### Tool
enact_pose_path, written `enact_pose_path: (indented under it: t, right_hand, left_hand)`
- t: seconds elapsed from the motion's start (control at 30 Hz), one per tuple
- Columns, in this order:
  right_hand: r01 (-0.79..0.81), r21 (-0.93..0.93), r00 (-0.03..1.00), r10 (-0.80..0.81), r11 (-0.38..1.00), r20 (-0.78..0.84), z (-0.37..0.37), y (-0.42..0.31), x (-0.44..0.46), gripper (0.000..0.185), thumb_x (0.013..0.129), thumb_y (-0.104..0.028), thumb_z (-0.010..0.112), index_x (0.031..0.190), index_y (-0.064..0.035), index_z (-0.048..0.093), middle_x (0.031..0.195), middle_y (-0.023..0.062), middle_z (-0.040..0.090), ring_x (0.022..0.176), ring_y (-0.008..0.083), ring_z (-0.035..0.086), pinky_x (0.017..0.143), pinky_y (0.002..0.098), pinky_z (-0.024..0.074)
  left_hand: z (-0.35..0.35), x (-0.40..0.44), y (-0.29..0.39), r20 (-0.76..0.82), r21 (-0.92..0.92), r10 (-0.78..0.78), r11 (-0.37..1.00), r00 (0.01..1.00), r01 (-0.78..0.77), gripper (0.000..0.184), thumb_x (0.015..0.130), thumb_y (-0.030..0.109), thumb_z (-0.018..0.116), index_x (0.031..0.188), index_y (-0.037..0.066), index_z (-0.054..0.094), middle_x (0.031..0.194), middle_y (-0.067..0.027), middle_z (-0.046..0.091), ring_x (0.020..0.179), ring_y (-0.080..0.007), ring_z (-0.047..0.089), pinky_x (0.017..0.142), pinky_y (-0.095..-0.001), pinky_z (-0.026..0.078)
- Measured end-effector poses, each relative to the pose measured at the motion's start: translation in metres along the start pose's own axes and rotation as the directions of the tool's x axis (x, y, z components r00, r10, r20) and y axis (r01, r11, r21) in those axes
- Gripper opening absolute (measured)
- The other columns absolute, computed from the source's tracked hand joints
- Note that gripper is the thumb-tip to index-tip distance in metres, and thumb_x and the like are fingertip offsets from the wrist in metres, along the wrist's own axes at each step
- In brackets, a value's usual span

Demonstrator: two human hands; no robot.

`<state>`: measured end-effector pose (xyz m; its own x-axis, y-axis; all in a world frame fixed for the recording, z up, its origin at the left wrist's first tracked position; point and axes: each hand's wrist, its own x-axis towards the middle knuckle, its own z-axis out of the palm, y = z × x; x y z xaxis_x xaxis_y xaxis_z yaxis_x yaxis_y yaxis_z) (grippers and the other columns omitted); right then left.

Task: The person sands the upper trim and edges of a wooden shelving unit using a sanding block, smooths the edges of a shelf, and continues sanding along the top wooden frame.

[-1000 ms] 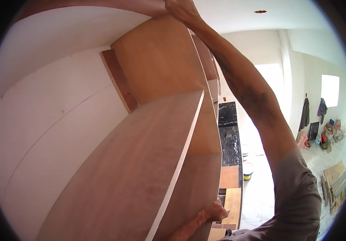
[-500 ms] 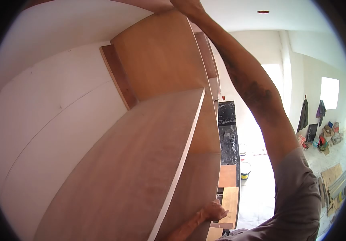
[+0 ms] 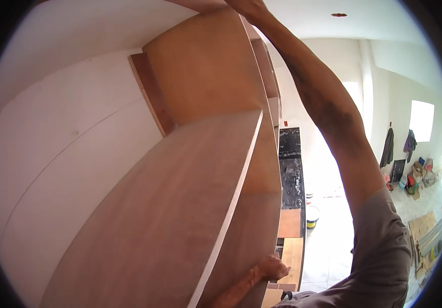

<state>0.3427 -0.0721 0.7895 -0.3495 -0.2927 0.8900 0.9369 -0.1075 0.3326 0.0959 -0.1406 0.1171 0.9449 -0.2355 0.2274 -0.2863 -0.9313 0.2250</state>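
No text, label, brand, number or sign can be read. The bucket (image 3: 312,217) on the floor, right of centre, has a yellow-and-dark band around its lower part; any print on it is too small to make out. Whitish marks on the long black surface (image 3: 291,177) beside it form no readable letters or figures. Any print on the heaped bags (image 3: 420,174) at the right of the frame is too small to read.

Glare whitens the window (image 3: 421,121) and probably the floor (image 3: 319,256), with fisheye bending toward black edges.
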Motion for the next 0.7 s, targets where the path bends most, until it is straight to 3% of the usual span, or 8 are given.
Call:
enact_pose_path:
  t: [0.13,0.23,0.3,0.33,0.43,0.47,0.53,0.7]
  right_hand:
    - [0.087,-0.047,0.995,-0.09,0.995,-0.053,-0.004,0.0,-0.009,0.034,0.099,-0.013,0.047,0.122,0.0052,0.064,0.117,0.0257,0.071,0.109,0.0423,0.068,0.094,0.0475,0.0574]
    - [0.068,-0.075,0.996,-0.063,0.995,0.068,-0.004,0.001,0.007,0.034,0.1,-0.014,0.048,0.124,0.0042,0.064,0.118,0.0261,0.07,0.11,0.0417,0.068,0.094,0.0473,0.0573]
    - [-0.239,0.241,0.971,0.229,0.941,0.068,-0.028,-0.028,0.012,0.037,0.1,-0.017,0.05,0.127,0.0045,0.064,0.121,0.0274,0.069,0.111,0.0421,0.068,0.095,0.0462,0.0567]
    - [-0.394,0.381,0.918,0.38,0.836,0.115,-0.042,-0.044,0.007,0.039,0.1,-0.019,0.051,0.128,0.0047,0.064,0.123,0.028,0.068,0.111,0.0423,0.068,0.096,0.0456,0.0564]
    - [-0.064,0.004,0.982,0.063,0.998,0.18,-0.02,-0.009,0.001,0.045,0.1,-0.025,0.049,0.132,0.0036,0.063,0.127,0.0303,0.066,0.114,0.0434,0.066,0.101,0.0446,0.0537]
    - [-0.273,0.229,0.953,0.23,0.934,0.196,-0.024,-0.013,0.003,0.047,0.1,-0.027,0.048,0.133,0.0028,0.063,0.128,0.0306,0.065,0.116,0.0435,0.066,0.102,0.0446,0.0527]
    - [-0.594,0.59,0.798,0.497,0.547,0.342,-0.08,-0.075,0.009,0.05,0.1,-0.03,0.045,0.134,0.0011,0.063,0.129,0.0312,0.064,0.118,0.0436,0.064,0.105,0.0446,0.0508]
    - [-0.245,0.209,0.964,0.215,0.947,0.157,-0.012,-0.007,0.009,0.05,0.102,-0.034,0.042,0.131,-0.0017,0.067,0.131,0.0291,0.064,0.122,0.0446,0.062,0.107,0.0474,0.0482]
  left_hand:
    - [0.009,0.001,-0.006,-0.027,0.015,0.031,0.999,0.999,-0.03,0.055,0.101,0.033,0.057,0.054,0.005,0.067,0.055,-0.0164,0.062,0.053,-0.0375,0.061,0.079,-0.0454,0.051]
    - [-0.002,0.003,-0.003,-0.008,-0.02,0.027,0.999,1.0,-0.027,0.055,0.101,0.033,0.057,0.055,0.006,0.067,0.055,-0.0158,0.062,0.053,-0.0378,0.061,0.08,-0.0452,0.051]
    - [0.005,0.006,-0.011,-0.031,0.055,0.058,0.997,0.998,-0.056,0.055,0.101,0.033,0.056,0.054,0.006,0.067,0.056,-0.016,0.063,0.053,-0.0378,0.061,0.081,-0.0449,0.051]
    - [0.009,0.001,-0.006,-0.03,0.076,0.067,0.995,0.997,-0.065,0.056,0.101,0.033,0.056,0.054,0.006,0.066,0.056,-0.016,0.063,0.053,-0.0378,0.061,0.081,-0.0448,0.051]
    - [0.0,0.003,-0.002,-0.013,-0.013,0.062,0.998,0.998,-0.062,0.056,0.102,0.033,0.056,0.054,0.007,0.066,0.056,-0.0164,0.062,0.052,-0.037,0.061,0.081,-0.0454,0.051]
    - [-0.004,0.004,-0.001,0.005,-0.015,0.055,0.998,0.998,-0.055,0.056,0.102,0.033,0.056,0.053,0.007,0.066,0.056,-0.0164,0.062,0.052,-0.0369,0.061,0.081,-0.0457,0.051]
    - [-0.007,0.006,-0.001,0.045,-0.024,0.043,0.999,0.998,-0.042,0.056,0.102,0.033,0.055,0.053,0.007,0.066,0.055,-0.0163,0.062,0.052,-0.0365,0.061,0.081,-0.0464,0.051]
    - [0.005,0.001,-0.004,0.032,0.005,0.057,0.998,0.998,-0.057,0.056,0.102,0.035,0.055,0.055,0.007,0.067,0.057,-0.0174,0.063,0.053,-0.0393,0.06,0.082,-0.047,0.052]
